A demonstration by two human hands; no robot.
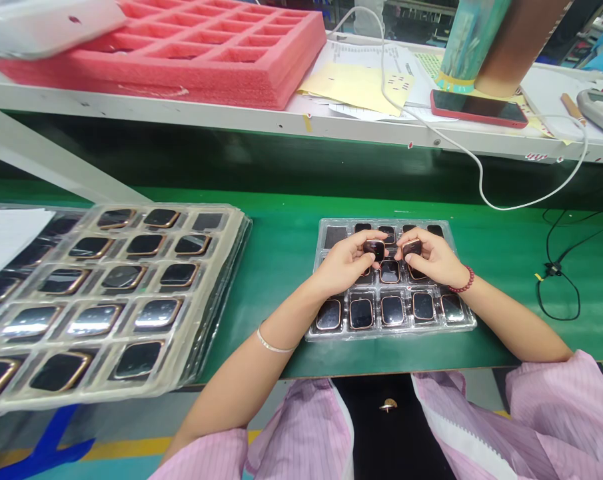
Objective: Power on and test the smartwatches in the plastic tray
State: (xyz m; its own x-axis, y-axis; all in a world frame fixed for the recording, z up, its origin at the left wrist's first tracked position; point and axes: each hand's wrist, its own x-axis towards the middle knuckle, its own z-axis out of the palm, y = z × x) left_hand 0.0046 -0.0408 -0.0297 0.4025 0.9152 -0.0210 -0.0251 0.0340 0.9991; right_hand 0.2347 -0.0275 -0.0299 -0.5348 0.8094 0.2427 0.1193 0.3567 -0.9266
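Note:
My left hand [348, 259] is closed on a smartwatch body [374, 250] with a dark screen and a gold-coloured rim. Another smartwatch body [412, 247] of the same look is pinched in my right hand [434, 257]. Both are held side by side, a little apart, over a clear plastic tray [391, 335]. Rows of similar watch bodies, among them one in the front row [392, 310], lie in the tray's pockets. My hands hide part of the middle and back rows.
Stacked trays of watch bodies [208, 320] stand on the green table [276, 293] at left. Above runs a shelf [261, 123] with a pink foam tray [276, 67], papers, a phone [478, 109] and a dangling white cable [481, 177]. A black cable [554, 269] lies right.

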